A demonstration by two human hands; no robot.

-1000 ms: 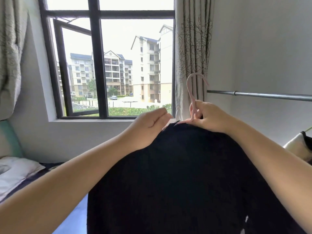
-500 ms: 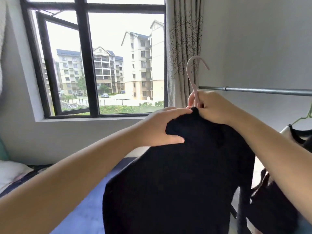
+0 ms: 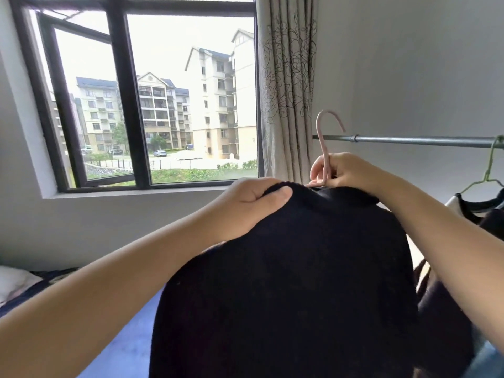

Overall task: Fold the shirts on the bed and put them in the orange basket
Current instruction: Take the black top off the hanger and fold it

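The bed (image 3: 128, 347) lies low at the left, its blue cover partly hidden by the arms. The orange basket is not in view, so its position cannot be stated.

The black shirt (image 3: 286, 282) hangs in the air in front of the person, above the bed and not yet on it, still seated on the pink hanger (image 3: 324, 148). The hanger hook stands free of the metal rail (image 3: 409, 139) behind it.

The left hand (image 3: 245, 205) grips the shirt at the shoulder, fingers curled into a fold of the knit. The right hand (image 3: 346, 170) is closed round the hanger neck just above the collar.

Probable faults from this state:

- Collar strain — pulling the shoulder off while the hanger arm is still inside the neck opening would likely stretch the knit.
- Hook snag — the free hook is near the rail and the green hanger (image 3: 488, 170) carrying other garments; a careless swing could catch either.
- Drop — if the left grip releases as the hanger comes out, the shirt would fall crumpled, requiring re-spreading before folding.
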